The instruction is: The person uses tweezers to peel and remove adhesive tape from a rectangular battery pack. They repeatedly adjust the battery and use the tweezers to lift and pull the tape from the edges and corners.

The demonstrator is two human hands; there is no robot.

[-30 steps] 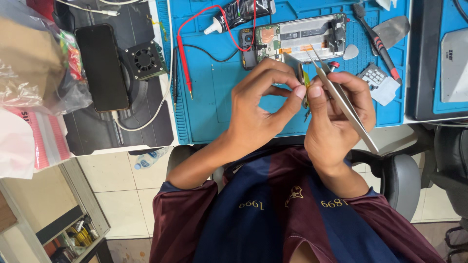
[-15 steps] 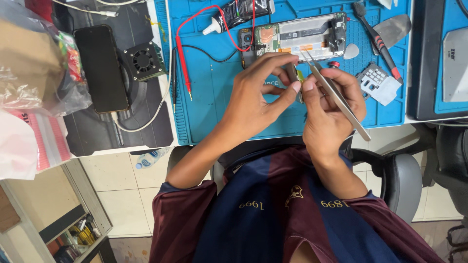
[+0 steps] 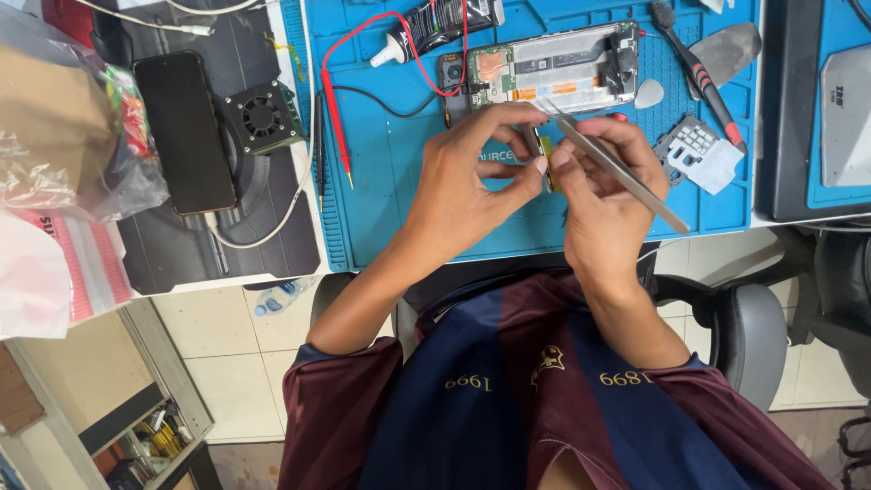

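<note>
- We note a black phone (image 3: 184, 132), screen dark, lying on the dark mat at left, beside a small square fan.
- We note clear plastic bags (image 3: 68, 136) at the far left, one over a brown parcel.
- We record a red-and-white packet (image 3: 82, 263) below them.
- We note a black squeeze tube (image 3: 426, 27), white-nozzled, at the blue mat's top edge.

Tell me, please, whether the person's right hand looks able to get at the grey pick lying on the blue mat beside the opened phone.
Probably yes. The pick lies bare on the mat, just beyond the right hand, with nothing between them. But that hand holds tweezers, and its fingers pinch a small part, so they are occupied.
</note>
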